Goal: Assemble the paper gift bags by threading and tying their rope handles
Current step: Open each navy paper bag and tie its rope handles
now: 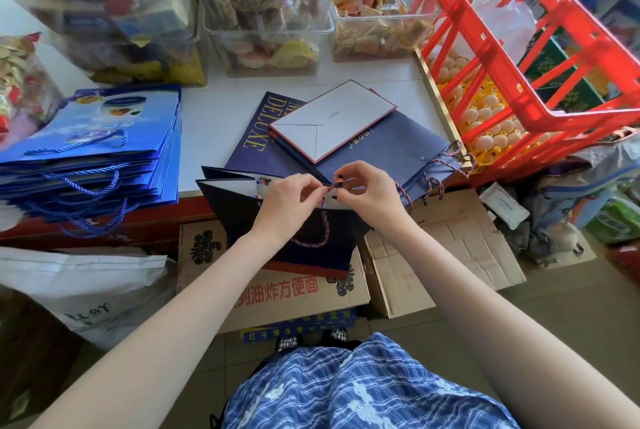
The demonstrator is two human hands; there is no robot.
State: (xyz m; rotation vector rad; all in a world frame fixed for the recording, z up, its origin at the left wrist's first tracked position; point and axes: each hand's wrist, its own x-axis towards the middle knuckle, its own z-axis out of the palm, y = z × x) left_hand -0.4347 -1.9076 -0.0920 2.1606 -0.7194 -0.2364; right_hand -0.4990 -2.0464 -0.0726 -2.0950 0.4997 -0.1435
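Head view, downward, close over table (221,109)

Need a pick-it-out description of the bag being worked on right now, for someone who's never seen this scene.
Start at the white counter, between the stack of bright blue bags on the left and the red crate on the right. At its front edge, the navy bag stands open, hanging over the cardboard boxes. Only this one is upright, with both hands, left hand and right hand, pinching its red-blue rope.
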